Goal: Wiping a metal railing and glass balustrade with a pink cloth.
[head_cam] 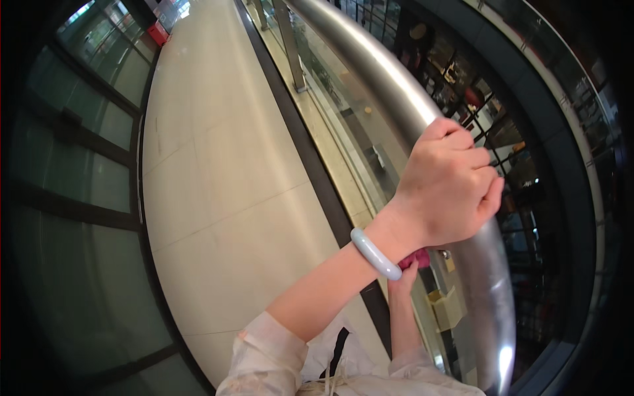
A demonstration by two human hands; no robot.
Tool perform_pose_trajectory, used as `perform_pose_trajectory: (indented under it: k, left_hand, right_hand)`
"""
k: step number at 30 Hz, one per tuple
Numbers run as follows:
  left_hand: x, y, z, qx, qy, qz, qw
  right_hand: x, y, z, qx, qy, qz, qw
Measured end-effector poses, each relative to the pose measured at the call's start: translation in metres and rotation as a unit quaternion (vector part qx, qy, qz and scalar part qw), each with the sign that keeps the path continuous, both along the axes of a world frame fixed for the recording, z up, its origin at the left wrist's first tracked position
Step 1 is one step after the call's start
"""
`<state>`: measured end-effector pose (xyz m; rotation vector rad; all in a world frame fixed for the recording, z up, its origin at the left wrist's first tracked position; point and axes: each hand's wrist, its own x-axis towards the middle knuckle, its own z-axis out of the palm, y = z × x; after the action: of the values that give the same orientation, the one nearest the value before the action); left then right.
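Observation:
My left hand (446, 185), with a pale bangle (375, 255) on its wrist, is curled into a fist over a thick, shiny metal handrail (384, 74). Its palm side faces away, so whether anything lies inside it is hidden. Lower down and partly behind the left wrist, my right hand (405, 278) holds a crumpled magenta cloth (421, 258) near the inner side of the rail. Much of that cloth is hidden by the left wrist and hand.
Glass panels with metal posts (291, 49) stand under the handrail. Left of them runs a pale tiled floor (223, 173) with a dark border strip (317, 183). Dark-framed glass panels (84, 168) line the far left. A red object (158, 33) stands farther along. Beyond the rail, a lower level shows.

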<state>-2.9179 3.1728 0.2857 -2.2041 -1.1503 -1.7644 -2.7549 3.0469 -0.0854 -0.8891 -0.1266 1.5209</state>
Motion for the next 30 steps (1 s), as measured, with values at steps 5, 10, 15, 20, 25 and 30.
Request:
perform_pose_trajectory:
  k: [5,10,15,20,25,30]
  left_hand:
    - [-0.007,-0.005,-0.006,-0.009,0.02,0.018,1.0]
    - [-0.004,-0.005,-0.003,-0.033,0.002,-0.013,0.999]
    - [-0.015,-0.01,0.003,-0.044,0.008,-0.094,0.995]
    - [-0.089,-0.039,-0.043,0.016,0.044,-0.237,0.97]
    - [-0.271,-0.099,-0.186,-0.257,0.034,-0.1,0.961]
    - [-0.405,-0.182,-0.229,-0.44,-0.086,0.097,0.889]
  right_hand:
    - [-0.039,-0.017,0.105,-0.068,0.069,0.094,0.991]
    - [-0.072,0.01,0.178,0.034,-0.041,0.074,0.996]
    - [-0.076,0.087,0.201,0.182,-0.317,-0.006,0.931]
    - [-0.056,0.142,0.238,0.15,-0.628,0.035,0.763]
    - [-0.108,0.173,0.249,0.07,-0.845,0.058,0.527]
    - [-0.155,0.248,0.241,0.045,-0.827,0.081,0.555]
